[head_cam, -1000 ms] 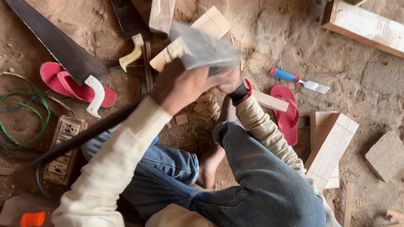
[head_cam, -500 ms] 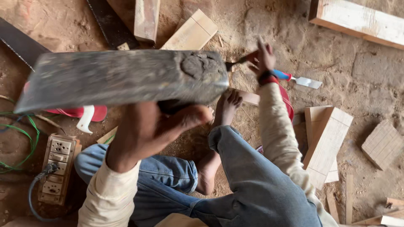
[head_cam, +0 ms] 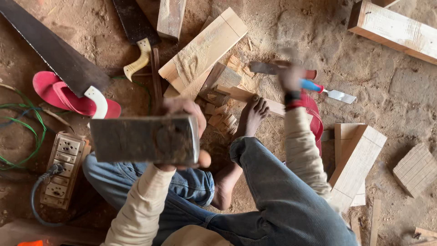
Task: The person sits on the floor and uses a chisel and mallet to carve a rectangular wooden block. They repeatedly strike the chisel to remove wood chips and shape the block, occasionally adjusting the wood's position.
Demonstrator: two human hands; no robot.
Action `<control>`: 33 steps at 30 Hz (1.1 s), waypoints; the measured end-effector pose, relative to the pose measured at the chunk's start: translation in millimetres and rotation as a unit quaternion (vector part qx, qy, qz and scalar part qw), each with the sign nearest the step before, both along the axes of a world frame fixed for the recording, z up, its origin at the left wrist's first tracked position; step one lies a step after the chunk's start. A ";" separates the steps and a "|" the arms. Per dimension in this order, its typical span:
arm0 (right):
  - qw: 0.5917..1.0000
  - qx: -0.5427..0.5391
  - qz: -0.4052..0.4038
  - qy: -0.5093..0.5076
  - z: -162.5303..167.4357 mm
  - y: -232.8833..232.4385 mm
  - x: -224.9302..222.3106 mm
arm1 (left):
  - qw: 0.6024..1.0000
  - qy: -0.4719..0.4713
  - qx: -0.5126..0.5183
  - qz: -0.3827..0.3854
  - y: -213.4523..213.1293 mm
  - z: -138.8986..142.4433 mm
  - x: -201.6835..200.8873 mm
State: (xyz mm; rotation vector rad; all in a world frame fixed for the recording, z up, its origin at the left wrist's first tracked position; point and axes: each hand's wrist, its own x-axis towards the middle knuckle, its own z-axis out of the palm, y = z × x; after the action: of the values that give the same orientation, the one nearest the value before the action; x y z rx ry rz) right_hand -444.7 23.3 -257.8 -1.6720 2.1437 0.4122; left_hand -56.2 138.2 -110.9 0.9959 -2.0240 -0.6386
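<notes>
From the head camera, looking down: my left hand is wrapped tight around a flat grey metal block, fingers curled over its top edge and thumb underneath, holding it level above my jeans-clad knee. My right hand is out past my bare foot, blurred; its fingers seem closed on a dark tool shaft, though I cannot tell the grip for sure. Just beside that hand lies a chisel with a blue and red handle on a red sandal. Between the hands sits a notched wooden piece amid chips, against a pale plank. To my left a white multi-socket power strip lies by green wire, with two handsaws and pink sandals above it.
</notes>
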 end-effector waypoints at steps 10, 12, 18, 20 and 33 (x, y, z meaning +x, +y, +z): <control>0.906 -0.062 0.283 -0.307 -15.0 -18.5 122.1 | 0.934 0.316 0.110 -0.125 10.5 18.0 -10.1; 0.926 -0.079 0.225 -0.292 -12.3 -19.9 124.9 | 0.932 0.326 0.107 -0.120 13.6 14.2 -8.8; 0.943 -0.146 0.031 -0.299 -6.7 -37.2 89.7 | 0.921 0.365 0.107 -0.082 22.2 8.5 -10.1; 0.978 -0.011 0.197 -0.063 -5.0 -25.5 60.8 | 0.926 0.356 0.098 -0.080 20.0 9.7 -11.2; 0.923 -0.311 0.223 0.035 -20.9 51.9 17.4 | 0.943 0.323 0.062 -0.052 16.0 10.1 -10.7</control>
State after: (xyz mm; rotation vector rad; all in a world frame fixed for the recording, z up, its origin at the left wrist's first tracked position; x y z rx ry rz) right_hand -427.3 75.2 -278.7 -2.5465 2.0517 -0.1249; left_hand -66.9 154.2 -100.8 0.6312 -1.4677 -1.0094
